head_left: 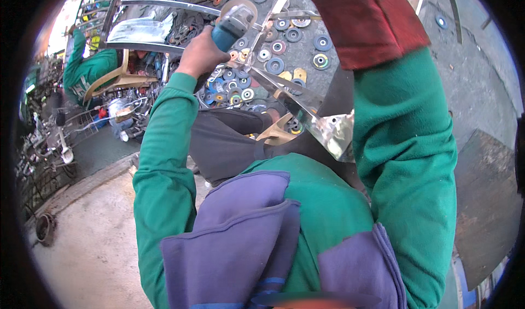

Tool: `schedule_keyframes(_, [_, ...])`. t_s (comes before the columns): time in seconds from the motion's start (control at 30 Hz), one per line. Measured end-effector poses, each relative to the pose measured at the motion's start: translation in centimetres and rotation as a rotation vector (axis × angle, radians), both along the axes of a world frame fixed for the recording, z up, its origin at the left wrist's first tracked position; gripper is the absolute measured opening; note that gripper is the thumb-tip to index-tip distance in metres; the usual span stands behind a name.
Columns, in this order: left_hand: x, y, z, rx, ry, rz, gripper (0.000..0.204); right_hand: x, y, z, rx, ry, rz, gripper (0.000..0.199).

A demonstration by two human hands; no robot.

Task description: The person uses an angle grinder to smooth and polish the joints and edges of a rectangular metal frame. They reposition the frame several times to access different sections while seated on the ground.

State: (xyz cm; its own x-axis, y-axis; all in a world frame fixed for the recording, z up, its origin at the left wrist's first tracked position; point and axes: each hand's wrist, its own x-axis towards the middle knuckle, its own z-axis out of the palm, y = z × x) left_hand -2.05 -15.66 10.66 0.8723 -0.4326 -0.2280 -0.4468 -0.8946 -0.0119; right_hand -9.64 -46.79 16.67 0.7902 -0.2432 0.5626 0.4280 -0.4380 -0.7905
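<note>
Green long sleeves, purple-blue scarf, dark grey trousers, red cuff

The scene is seen through a single wide fisheye view, worn on the head and aimed steeply downward and forward. The round field is ringed by black corners, and straight edges are bent toward the rim. The lower half is filled at very close range by the green-sleeved chest and a purple cloth (240, 238). The grey ground strewn with round grinding discs (284, 46) is seen farther off near the top edge, and a pale concrete floor (93, 254) is caught at lower left. No second view is given.
</note>
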Motion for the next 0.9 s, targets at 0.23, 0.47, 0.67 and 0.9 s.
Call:
schedule_keyframes(0.23, [2.1,-1.0,-3.7,0.302,0.021,-0.109,0.068,-6.1,2.1,-2.3,0.068,0.045,0.115,0.042])
schedule_keyframes(0.47, [3.3,-1.1,-5.8,0.306,0.006,-0.087,0.073,-12.3,6.1,-3.8,0.134,0.091,0.294,0.041])
schedule_keyframes(0.67, [4.0,-1.4,-7.1,0.361,-0.014,-0.136,0.073,-14.4,7.7,-4.5,0.186,0.095,0.343,0.041])
schedule_keyframes(0.9, [3.7,-2.1,-7.7,0.415,0.006,-0.074,0.072,-15.1,7.9,-4.7,0.204,0.105,0.362,0.04])
